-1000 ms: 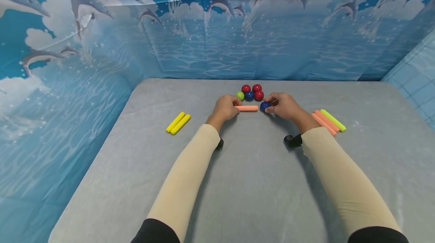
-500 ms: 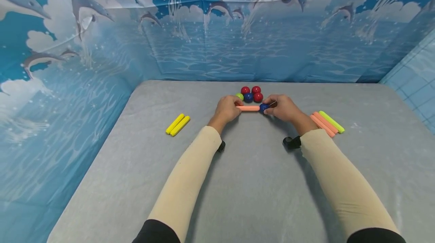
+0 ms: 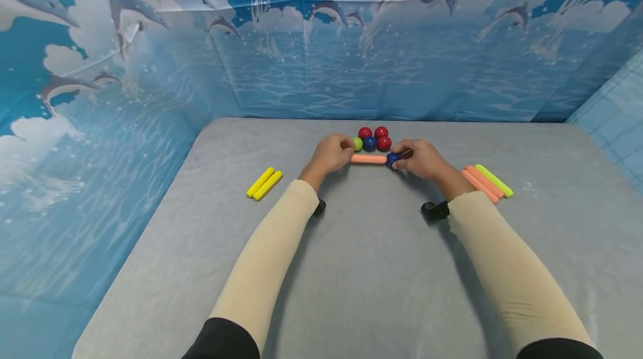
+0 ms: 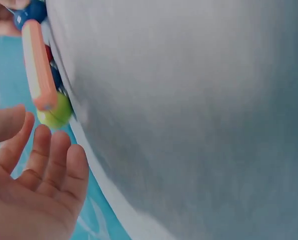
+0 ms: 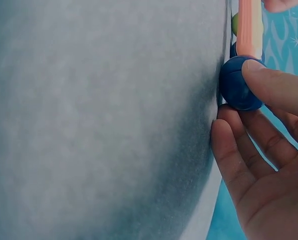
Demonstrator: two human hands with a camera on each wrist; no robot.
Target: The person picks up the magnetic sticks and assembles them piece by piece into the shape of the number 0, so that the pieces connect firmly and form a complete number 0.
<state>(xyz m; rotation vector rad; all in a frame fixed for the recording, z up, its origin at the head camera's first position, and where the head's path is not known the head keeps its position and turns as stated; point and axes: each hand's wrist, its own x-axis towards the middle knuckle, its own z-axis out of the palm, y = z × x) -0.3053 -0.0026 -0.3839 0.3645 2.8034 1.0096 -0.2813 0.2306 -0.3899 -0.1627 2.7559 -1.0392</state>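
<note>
An orange ridged stick (image 3: 369, 159) is joined end to end with a blue ball (image 3: 393, 159), which my right hand (image 3: 424, 159) pinches between thumb and fingers. In the right wrist view the thumb presses on the blue ball (image 5: 238, 84). My left hand (image 3: 331, 153) is beside the stick's other end. The left wrist view has its fingers (image 4: 54, 167) loosely bent and apart from the orange stick (image 4: 39, 67). Just behind the stick sit a green ball (image 3: 357, 143), another blue ball (image 3: 369, 143) and several red balls (image 3: 384, 143).
Two yellow sticks (image 3: 264, 183) lie on the left of the grey table (image 3: 382, 269). Near the right forearm lie two orange sticks (image 3: 483, 182) and a yellow-green stick (image 3: 494, 180). A dolphin-print curtain (image 3: 301, 68) hangs behind the table's far edge.
The blue ball in my right hand has met the end of the orange stick. My left hand has let go of the stick and moved slightly left and away.
</note>
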